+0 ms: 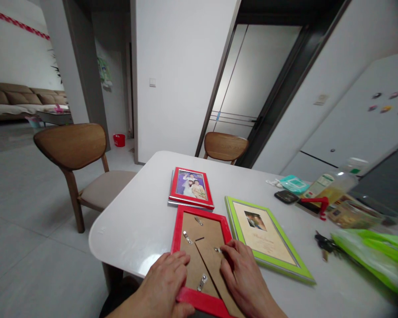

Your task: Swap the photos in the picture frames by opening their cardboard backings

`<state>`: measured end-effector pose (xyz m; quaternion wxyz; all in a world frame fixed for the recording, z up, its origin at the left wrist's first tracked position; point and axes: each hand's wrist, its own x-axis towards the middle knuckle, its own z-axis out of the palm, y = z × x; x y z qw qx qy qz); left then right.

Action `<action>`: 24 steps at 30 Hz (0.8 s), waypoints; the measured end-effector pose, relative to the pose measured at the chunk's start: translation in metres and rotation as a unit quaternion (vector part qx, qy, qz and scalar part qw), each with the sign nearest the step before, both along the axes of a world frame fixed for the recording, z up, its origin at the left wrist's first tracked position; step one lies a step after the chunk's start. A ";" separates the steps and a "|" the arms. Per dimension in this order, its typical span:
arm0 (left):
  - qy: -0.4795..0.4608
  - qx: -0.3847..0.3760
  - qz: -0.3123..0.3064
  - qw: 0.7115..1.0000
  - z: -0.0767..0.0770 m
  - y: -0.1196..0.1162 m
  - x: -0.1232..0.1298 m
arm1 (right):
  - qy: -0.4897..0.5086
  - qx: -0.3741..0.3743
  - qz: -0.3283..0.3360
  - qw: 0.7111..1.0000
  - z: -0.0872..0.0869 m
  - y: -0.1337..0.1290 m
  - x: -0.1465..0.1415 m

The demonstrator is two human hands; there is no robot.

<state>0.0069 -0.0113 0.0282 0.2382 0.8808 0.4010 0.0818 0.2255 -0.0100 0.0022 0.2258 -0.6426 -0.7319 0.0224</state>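
A red picture frame (178,229) lies face down near the table's front edge, its brown backing board (189,271) showing. Small metal turn clips (187,237) sit around the board, and a stand leg (210,265) runs slantwise across it. My left hand (166,282) grips the frame's lower left side, fingers over the border and thumb at the lower corner. At the right side, the bent fingers of my right hand (242,276) close on a metal clip (218,250). The right hand partly covers the board and the right border.
Beyond lies another red frame (210,201) with a photo, stacked on a silver-edged one. A green frame (278,260) lies to the right. Further right are keys (325,245), a green plastic bag (368,247), a black object (286,197) and a bottle (331,183). Chairs (74,148) stand around the table.
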 end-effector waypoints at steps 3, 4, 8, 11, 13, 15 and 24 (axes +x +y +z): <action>-0.018 0.015 -0.001 1.000 -0.005 0.000 -0.001 | -0.003 0.004 0.001 1.000 0.001 0.001 -0.001; -0.025 0.019 0.000 1.000 -0.007 0.000 -0.001 | -0.005 0.006 0.003 1.000 0.002 0.001 -0.002; -0.050 0.030 0.001 0.998 -0.013 -0.001 -0.003 | -0.015 0.010 0.003 1.000 0.003 0.002 0.000; -0.059 0.045 0.001 0.997 -0.016 0.000 -0.003 | -0.042 0.031 0.009 0.999 0.003 -0.003 0.001; -0.056 0.053 -0.005 0.997 -0.018 0.001 -0.004 | -0.066 0.065 0.021 0.995 0.003 -0.012 -0.001; -0.051 0.053 -0.014 0.997 -0.018 0.001 -0.003 | -0.077 0.071 0.082 0.991 0.005 -0.022 -0.006; -0.051 0.036 -0.009 0.998 -0.012 0.002 -0.003 | -0.054 -0.034 0.237 0.969 0.016 -0.031 -0.026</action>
